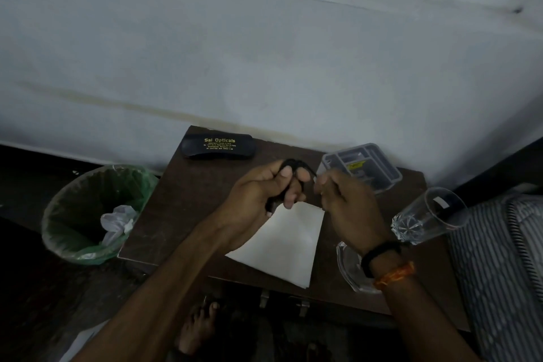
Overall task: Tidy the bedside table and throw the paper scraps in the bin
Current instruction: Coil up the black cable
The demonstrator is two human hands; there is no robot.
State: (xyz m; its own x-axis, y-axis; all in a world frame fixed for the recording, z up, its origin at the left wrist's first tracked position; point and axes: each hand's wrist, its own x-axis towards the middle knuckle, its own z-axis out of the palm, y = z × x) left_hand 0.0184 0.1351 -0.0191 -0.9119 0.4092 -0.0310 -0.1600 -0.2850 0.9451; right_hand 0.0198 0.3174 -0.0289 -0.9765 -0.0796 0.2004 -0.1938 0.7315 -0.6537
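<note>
The bedside table (182,214) is a dark wooden unit standing against a pale wall; all positions below are given relative to it.

Left hand (258,194): held above the table's middle. The fingers are curled round a coil of black cord (293,163), which loops over the fingertips and runs down through the palm. The grip is closed on the coil.

Right hand (346,206): held above the table, right of centre, close to the left hand. Thumb and forefinger appear to pinch a thin end of the same cord; the remaining fingers are curled. The contact point is small and dim, so the pinch cannot be confirmed in full. The wrist carries a black band (382,256) and an orange thread (395,273).

Items on the table:
- White sheet of paper (282,247), lying flat at the front centre, partly under both hands.
- Black spectacle case (219,146) marked "Sai Opticals", at the rear left edge.
- Clear plastic box (364,166) with lid, at the rear right.
- Drinking glass (429,216), at the right edge.
- Glass dish (349,267), at the front right, partly hidden by the right wrist.

Off the table: a waste bin (88,211) with a green liner stands on the floor just beside the table's left side. Crumpled white paper scraps (117,222) lie inside it.
</note>
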